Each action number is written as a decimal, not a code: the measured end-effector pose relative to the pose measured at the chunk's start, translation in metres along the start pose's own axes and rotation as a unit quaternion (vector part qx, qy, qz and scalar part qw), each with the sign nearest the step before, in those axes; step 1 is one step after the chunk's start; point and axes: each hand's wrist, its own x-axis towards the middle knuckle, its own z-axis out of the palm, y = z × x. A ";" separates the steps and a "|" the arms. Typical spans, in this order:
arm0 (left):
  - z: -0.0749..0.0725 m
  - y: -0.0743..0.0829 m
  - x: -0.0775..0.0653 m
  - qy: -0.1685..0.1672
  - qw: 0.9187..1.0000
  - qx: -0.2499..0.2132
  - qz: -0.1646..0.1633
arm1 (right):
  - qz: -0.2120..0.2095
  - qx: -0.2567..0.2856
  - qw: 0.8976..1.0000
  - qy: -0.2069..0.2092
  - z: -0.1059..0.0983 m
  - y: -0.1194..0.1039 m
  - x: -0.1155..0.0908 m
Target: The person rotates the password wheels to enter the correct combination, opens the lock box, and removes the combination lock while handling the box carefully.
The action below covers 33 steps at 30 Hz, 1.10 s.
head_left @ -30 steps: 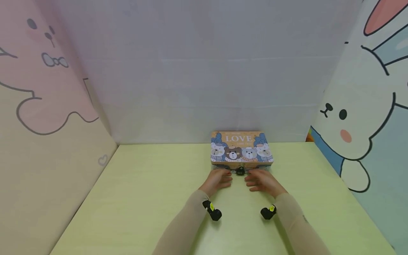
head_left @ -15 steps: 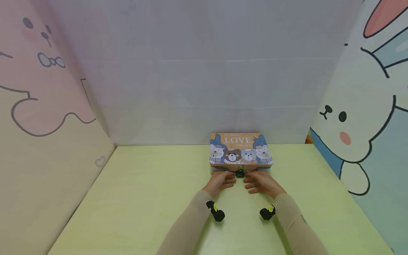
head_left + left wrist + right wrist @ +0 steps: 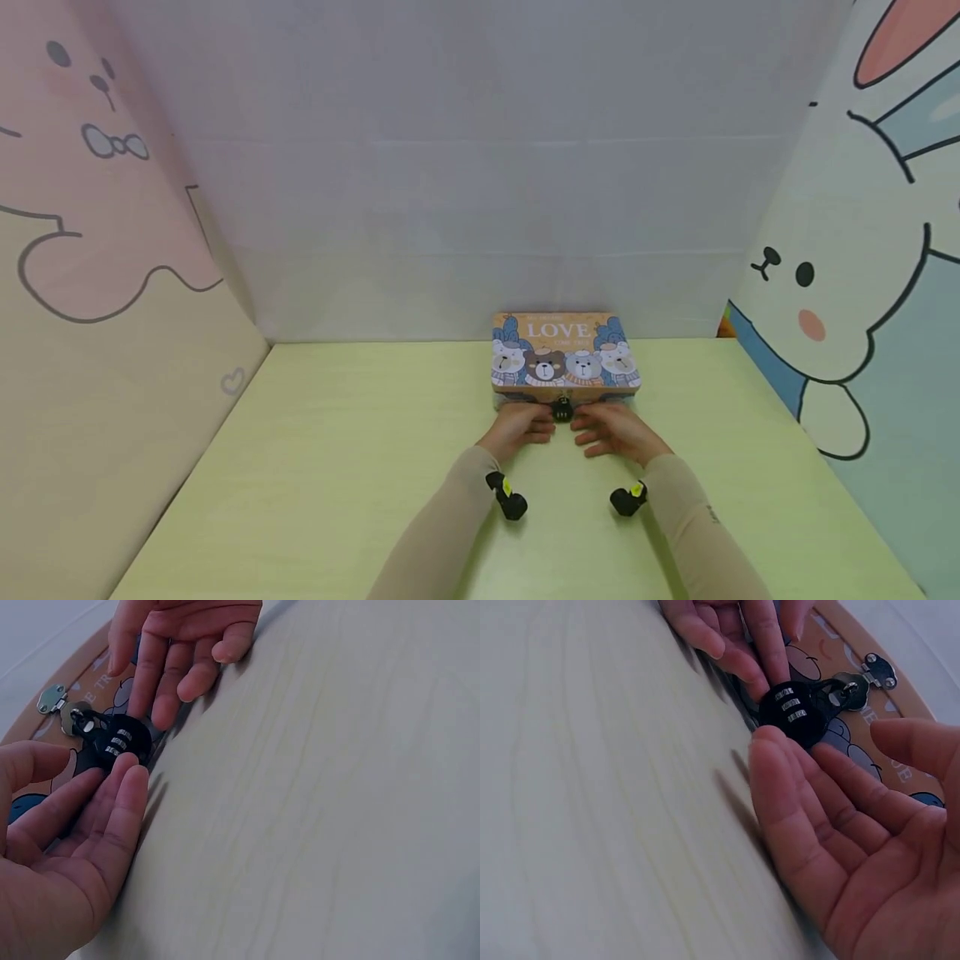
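Observation:
A tin box (image 3: 566,350) lies at the back of the table, its lid printed with bears and the word LOVE. From a metal clasp (image 3: 849,691) on its front hangs a black combination padlock (image 3: 793,712) with three number dials. My left hand (image 3: 517,429) is on the padlock's left, fingertips touching or very near its side, thumb apart. On the opposite side, my right hand (image 3: 617,431) has loosely extended fingers beside the padlock, some fingertips against it or almost so. Neither thumb pinches it. In the left wrist view the padlock (image 3: 120,739) sits between both hands' fingertips.
The pale yellow-green table (image 3: 337,467) meets a plain light back wall (image 3: 480,183). Side panels with cartoon animals, including a rabbit (image 3: 832,275), border it left and right. Small black cameras sit on both wrists.
My left hand has moved slightly right, closer to the padlock. My right hand has shifted a little left. The head view has moved slightly; the box stays closed in place.

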 end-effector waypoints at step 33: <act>-0.005 -0.004 -0.007 -0.029 0.999 0.017 0.004 | -0.037 0.055 0.998 -0.013 0.010 0.009 -0.001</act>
